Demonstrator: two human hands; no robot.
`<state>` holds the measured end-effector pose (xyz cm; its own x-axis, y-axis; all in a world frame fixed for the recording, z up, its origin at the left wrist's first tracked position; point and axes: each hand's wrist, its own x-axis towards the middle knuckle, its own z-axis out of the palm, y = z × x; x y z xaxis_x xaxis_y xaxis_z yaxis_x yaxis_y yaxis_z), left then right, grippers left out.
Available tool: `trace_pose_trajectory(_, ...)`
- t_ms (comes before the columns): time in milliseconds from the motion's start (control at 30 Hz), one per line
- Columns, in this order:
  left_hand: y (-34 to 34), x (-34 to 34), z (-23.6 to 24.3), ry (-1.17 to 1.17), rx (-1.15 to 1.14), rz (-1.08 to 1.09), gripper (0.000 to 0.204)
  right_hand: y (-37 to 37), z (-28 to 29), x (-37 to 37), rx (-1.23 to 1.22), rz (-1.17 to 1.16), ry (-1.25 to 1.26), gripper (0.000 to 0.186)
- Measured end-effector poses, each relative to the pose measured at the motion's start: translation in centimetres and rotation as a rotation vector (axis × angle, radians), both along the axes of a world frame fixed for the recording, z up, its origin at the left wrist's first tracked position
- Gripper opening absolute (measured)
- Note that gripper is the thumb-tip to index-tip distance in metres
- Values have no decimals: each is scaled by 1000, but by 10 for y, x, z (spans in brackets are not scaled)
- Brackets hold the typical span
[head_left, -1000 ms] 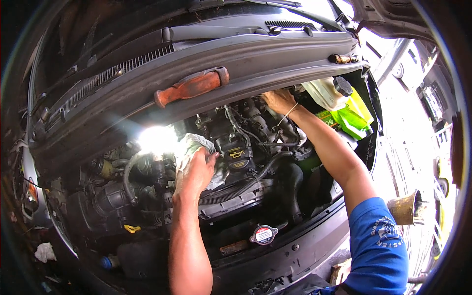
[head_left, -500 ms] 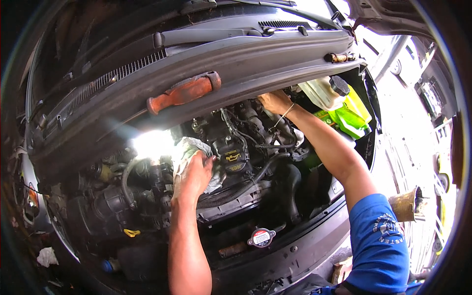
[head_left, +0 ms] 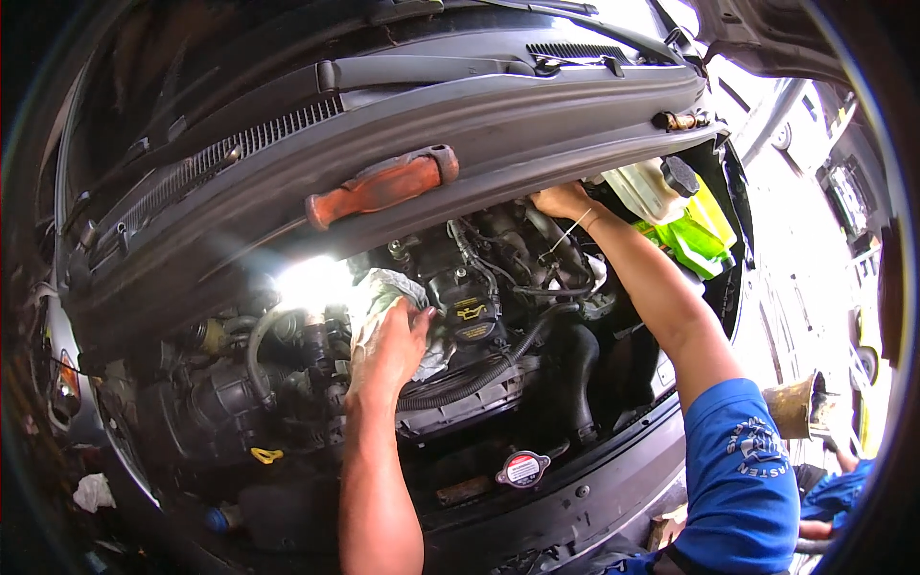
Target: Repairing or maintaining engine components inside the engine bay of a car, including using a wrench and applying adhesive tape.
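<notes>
My left hand [head_left: 393, 340] is closed on a crumpled pale cloth [head_left: 428, 358] beside the black engine cover [head_left: 472, 320], close to a bright lamp glare [head_left: 314, 283] that washes out nearby parts. My right hand [head_left: 561, 199] reaches back under the cowl's lip [head_left: 537, 139] among hoses and wiring; its fingertips are hidden, so what they grip is unclear. An orange-handled screwdriver [head_left: 381, 187] rests on the cowl above both hands. A translucent reservoir with a black cap [head_left: 640, 192] and a bright green object [head_left: 700, 240] are just right of my right wrist.
The engine bay's front edge [head_left: 583, 510] runs along the bottom, with a radiator cap [head_left: 522, 469] and a yellow dipstick loop [head_left: 266, 455]. At right are a tan bucket [head_left: 788, 409] and another person's blue-clad arm [head_left: 832, 498]. The raised hood [head_left: 757, 38] hangs top right.
Another person's arm has appeared at the lower right. The engine bay has shifted slightly right and down in view. My hands hold nearly the same positions on it.
</notes>
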<state>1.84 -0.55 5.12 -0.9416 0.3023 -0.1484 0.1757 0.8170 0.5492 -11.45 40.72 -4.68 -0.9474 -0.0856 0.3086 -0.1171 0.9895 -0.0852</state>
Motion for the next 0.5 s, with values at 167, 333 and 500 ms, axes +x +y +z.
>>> trace_pose_trajectory(167,3,-1,-2,-3,3,-16,36,22,-10,-14,196,163,196,62)
trace_pose_trajectory(333,1,-1,2,-56,-13,-13,37,11,-8,-19,403,135,206,65)
trace_pose_trajectory(500,-4,0,3,-40,-34,5,37,-18,9,-21,123,208,143,56)
